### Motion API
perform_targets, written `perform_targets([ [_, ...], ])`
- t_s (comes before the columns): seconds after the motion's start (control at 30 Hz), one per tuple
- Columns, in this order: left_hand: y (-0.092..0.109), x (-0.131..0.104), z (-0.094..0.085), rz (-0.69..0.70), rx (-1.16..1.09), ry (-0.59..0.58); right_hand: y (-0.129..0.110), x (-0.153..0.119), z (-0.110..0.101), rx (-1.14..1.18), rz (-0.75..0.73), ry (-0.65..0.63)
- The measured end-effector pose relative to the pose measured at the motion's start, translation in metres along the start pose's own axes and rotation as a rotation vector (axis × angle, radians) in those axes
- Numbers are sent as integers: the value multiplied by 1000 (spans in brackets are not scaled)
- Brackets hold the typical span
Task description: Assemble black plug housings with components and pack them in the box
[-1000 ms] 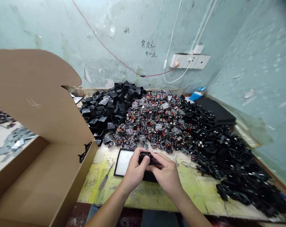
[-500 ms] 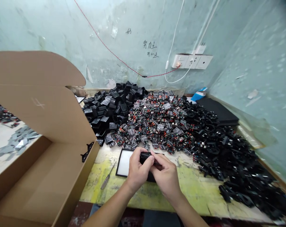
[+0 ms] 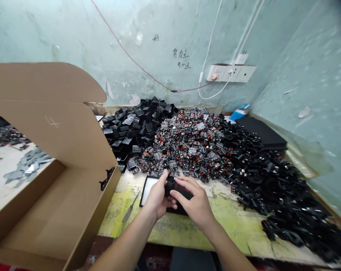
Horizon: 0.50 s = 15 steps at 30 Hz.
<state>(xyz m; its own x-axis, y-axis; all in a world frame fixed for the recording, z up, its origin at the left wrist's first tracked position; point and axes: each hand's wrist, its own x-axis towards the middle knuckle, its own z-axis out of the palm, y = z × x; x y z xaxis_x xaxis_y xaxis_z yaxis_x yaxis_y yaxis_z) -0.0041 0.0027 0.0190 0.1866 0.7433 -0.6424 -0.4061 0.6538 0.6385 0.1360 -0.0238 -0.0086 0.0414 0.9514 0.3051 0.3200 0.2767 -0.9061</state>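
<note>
Between both hands is a small black part [image 3: 169,186], held above a black-framed tray [image 3: 141,199] with a white inside. My left hand [image 3: 158,197] is closed around the part's left side, thumb up and fingers curled beneath. The fingers and thumb of my right hand [image 3: 193,197] pinch its right side. The fingers cover much of the part, so its shape is unclear. Just beyond the hands lies a heap of small circuit boards [image 3: 187,146].
An open cardboard box [image 3: 43,203] stands at the left. A screwdriver [image 3: 128,212] lies beside the tray. Black housings [image 3: 139,124] are piled at the back left, black parts [image 3: 288,199] at the right, and dark flat sheets [image 3: 260,131] behind those.
My left hand has turned, its thumb now pointing up and its fingers showing below. The black part has turned and shifted slightly left. The whole view has moved a little.
</note>
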Motion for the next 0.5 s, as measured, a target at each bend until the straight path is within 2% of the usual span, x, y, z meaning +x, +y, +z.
perform_targets([
  [0.1, -5, -1, 1, 122, 22, 43, -3, 1, -2, -27, -55, -7],
  [0.17, -7, -2, 2, 182, -22, 5, -4, 1, -3, -40, -76, -18],
  [0.33, -6, -2, 4, 151, -121, -70, -10, -1, -3, -100, -94, -6],
  [0.4, -5, -1, 6, 178, -149, -40, -13, -4, -1, -107, -116, -13],
  [0.5, -6, -1, 10, 304, -204, 47, -14, -8, 2, -103, -156, -51],
])
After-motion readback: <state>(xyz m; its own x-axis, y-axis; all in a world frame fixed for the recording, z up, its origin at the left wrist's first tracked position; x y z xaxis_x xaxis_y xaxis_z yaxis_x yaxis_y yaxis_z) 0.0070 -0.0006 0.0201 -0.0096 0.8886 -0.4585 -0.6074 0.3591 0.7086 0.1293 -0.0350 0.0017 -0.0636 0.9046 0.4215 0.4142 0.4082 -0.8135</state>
